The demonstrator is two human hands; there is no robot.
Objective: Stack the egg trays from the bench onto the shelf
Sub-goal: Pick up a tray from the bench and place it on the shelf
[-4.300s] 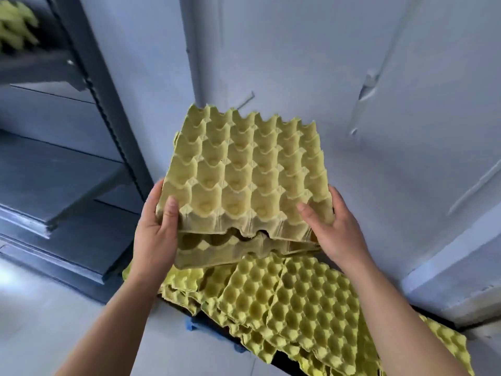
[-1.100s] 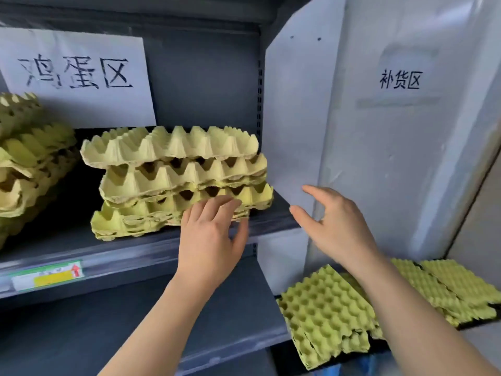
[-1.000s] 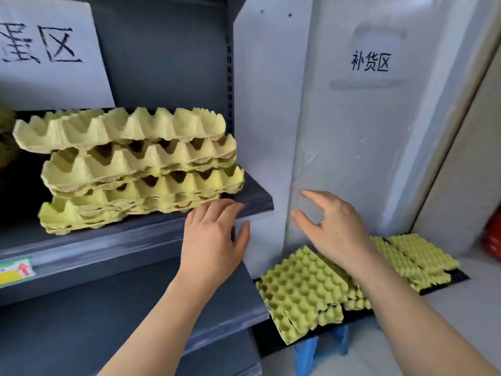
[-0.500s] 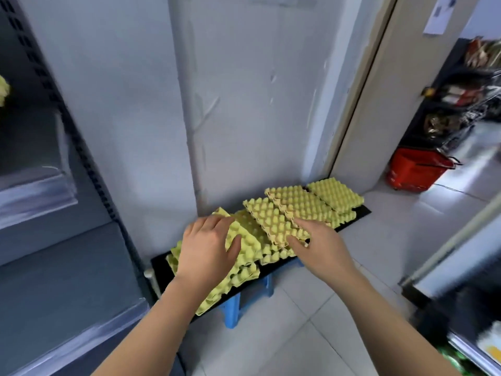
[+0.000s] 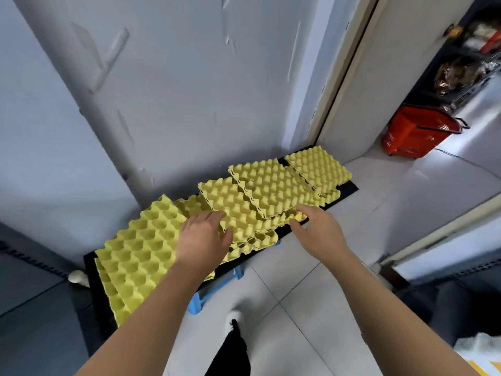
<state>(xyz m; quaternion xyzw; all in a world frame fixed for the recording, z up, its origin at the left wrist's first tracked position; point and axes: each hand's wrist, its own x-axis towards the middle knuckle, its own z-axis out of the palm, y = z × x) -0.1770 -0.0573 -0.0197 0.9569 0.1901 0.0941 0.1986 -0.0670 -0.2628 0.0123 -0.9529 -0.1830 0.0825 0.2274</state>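
Egg trays [image 5: 260, 191], centre of frame: moulded paper pulp, matt, coarse, dimpled all over. Surface [image 5: 349, 187] beneath them: black, matt, smooth; material cannot be told. Stool leg [image 5: 200, 297], lower centre: blue plastic, slight sheen. Floor [image 5: 298, 308]: pale tiles, glossy, reflecting light at right. Wall [image 5: 176, 90], upper left: painted, matt, scuffed and chipped. Basket [image 5: 414, 134], upper right: red plastic, lattice-sided.

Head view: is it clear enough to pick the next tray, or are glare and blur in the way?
Head view, centre: trays, left hand and right hand evenly lit, fairly sharp. Head view, right: glare washes out the floor by the basket. Head view, edges: wide-angle bends the door frame; corners smeared.
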